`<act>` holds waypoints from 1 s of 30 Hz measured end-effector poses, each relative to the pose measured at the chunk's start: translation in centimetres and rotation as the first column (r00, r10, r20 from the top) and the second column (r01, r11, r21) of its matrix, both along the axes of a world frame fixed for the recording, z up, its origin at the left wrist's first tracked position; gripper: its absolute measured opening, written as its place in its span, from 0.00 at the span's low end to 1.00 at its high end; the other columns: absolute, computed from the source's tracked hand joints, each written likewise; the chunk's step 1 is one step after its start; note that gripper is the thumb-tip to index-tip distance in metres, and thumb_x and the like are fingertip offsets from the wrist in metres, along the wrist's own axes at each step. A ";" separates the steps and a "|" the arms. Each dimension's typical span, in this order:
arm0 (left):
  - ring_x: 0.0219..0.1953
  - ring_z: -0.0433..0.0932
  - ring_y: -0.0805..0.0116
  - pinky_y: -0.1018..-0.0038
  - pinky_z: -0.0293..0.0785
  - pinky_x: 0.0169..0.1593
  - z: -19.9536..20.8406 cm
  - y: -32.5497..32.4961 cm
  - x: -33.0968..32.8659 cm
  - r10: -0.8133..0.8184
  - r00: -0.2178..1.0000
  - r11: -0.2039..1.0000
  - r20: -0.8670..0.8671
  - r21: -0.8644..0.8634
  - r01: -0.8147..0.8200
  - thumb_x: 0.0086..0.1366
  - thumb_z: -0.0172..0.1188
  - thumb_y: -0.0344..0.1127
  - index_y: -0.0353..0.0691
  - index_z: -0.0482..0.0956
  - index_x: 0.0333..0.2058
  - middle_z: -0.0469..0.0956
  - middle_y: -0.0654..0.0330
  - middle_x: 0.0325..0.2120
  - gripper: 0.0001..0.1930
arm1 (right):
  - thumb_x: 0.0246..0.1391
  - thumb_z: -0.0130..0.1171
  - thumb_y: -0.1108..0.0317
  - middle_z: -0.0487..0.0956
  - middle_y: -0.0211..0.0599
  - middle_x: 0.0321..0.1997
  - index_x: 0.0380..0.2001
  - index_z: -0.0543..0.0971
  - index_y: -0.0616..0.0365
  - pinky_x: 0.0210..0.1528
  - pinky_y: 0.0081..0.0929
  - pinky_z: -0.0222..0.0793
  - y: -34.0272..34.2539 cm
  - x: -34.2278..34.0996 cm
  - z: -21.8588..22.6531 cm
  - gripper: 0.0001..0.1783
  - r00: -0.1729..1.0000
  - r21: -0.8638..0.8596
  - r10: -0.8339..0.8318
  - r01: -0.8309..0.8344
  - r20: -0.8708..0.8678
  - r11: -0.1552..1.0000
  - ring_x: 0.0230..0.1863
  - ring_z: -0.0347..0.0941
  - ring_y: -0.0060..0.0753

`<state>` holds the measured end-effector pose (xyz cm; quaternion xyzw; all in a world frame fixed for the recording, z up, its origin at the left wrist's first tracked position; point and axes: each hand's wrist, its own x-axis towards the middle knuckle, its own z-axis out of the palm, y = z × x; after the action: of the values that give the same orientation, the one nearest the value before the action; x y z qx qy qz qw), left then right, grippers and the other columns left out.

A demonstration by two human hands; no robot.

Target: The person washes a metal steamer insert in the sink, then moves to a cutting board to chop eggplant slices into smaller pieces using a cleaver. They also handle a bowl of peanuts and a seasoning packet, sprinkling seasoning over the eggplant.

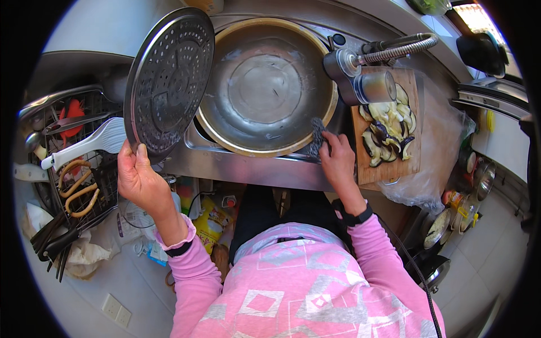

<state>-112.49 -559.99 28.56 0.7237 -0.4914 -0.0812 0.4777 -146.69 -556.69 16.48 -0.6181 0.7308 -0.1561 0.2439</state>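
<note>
My left hand pinches the lower rim of a round perforated metal steamer rack, held up tilted at the left of a large metal basin. Wet sheen shows on the rack. My right hand is closed on a grey mesh scouring cloth at the basin's lower right rim. Some of the cloth hangs past my fingers. The basin rests over the sink and holds a little water with small dark bits.
Right of the basin, a wooden cutting board bears sliced eggplant, beside a clear plastic bag. The faucet juts over the basin's right rim. At left stands a wire rack with utensils, including a white slotted spatula.
</note>
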 end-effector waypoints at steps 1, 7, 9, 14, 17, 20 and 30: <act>0.35 0.76 0.78 0.79 0.73 0.43 0.2 -0.7 0.2 0.001 1.000 1.000 -0.002 -0.026 -0.001 0.64 0.56 0.21 0.29 0.78 0.46 0.83 0.59 0.36 0.12 | 0.52 0.56 0.70 0.74 0.46 0.34 0.42 0.80 0.54 0.37 0.44 0.71 0.6 -0.3 0.1 0.13 1.000 0.013 0.006 -0.006 0.009 1.000 0.35 0.75 0.53; 0.37 0.77 0.77 0.81 0.72 0.45 0.3 -6.5 1.2 0.073 0.994 0.992 0.082 -0.113 -0.063 0.65 0.55 0.21 0.27 0.78 0.45 0.82 0.59 0.37 0.11 | 0.53 0.55 0.70 0.74 0.47 0.35 0.43 0.80 0.55 0.38 0.45 0.71 2.9 -1.2 -0.4 0.13 1.000 0.117 0.016 -0.019 0.025 0.993 0.36 0.74 0.54; 0.35 0.78 0.75 0.79 0.73 0.42 -0.2 -8.5 1.4 0.118 0.992 0.981 0.041 -0.157 -0.110 0.65 0.55 0.21 0.28 0.78 0.44 0.83 0.58 0.36 0.10 | 0.53 0.56 0.69 0.74 0.47 0.35 0.43 0.80 0.55 0.38 0.46 0.71 3.0 -1.4 -0.6 0.14 1.000 0.143 0.016 -0.017 0.005 0.990 0.35 0.75 0.55; 0.35 0.82 0.66 0.73 0.76 0.40 -2.7 -11.8 2.0 0.247 0.954 0.960 0.171 -0.178 -0.217 0.63 0.57 0.22 0.31 0.80 0.42 0.84 0.53 0.34 0.09 | 0.52 0.56 0.69 0.74 0.46 0.35 0.43 0.80 0.55 0.37 0.46 0.72 3.3 -1.9 -0.9 0.14 0.999 0.109 0.023 -0.026 0.021 0.994 0.35 0.75 0.55; 0.35 0.82 0.59 0.69 0.76 0.41 -4.3 -13.3 2.9 0.303 0.916 0.952 0.264 -0.135 -0.276 0.62 0.59 0.27 0.32 0.80 0.41 0.83 0.50 0.34 0.10 | 0.52 0.56 0.69 0.74 0.46 0.35 0.43 0.80 0.54 0.37 0.46 0.72 3.6 -2.1 -1.0 0.14 0.999 0.086 0.025 -0.028 0.028 0.996 0.35 0.75 0.54; 0.35 0.82 0.55 0.65 0.75 0.42 -5.4 -15.0 3.8 0.338 0.865 0.939 0.371 -0.077 -0.334 0.62 0.60 0.30 0.32 0.80 0.41 0.83 0.48 0.33 0.11 | 0.52 0.56 0.70 0.74 0.45 0.34 0.43 0.80 0.53 0.37 0.45 0.72 3.5 -2.1 -1.2 0.14 1.000 0.083 -0.008 0.008 0.006 0.997 0.35 0.74 0.54; 0.49 0.77 0.47 0.63 0.73 0.52 -7.3 -16.3 3.3 0.307 0.907 0.951 0.289 -0.132 -0.280 0.58 0.64 0.30 0.28 0.71 0.51 0.75 0.42 0.48 0.24 | 0.50 0.57 0.68 0.72 0.46 0.33 0.38 0.79 0.53 0.31 0.45 0.73 4.2 -3.6 -1.3 0.11 0.970 0.035 -0.124 0.134 -0.207 0.990 0.30 0.76 0.52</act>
<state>-109.17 -576.32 21.30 0.7715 -0.4480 0.1262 0.4338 -150.33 -552.46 15.15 -0.5759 0.7943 -0.0895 0.1716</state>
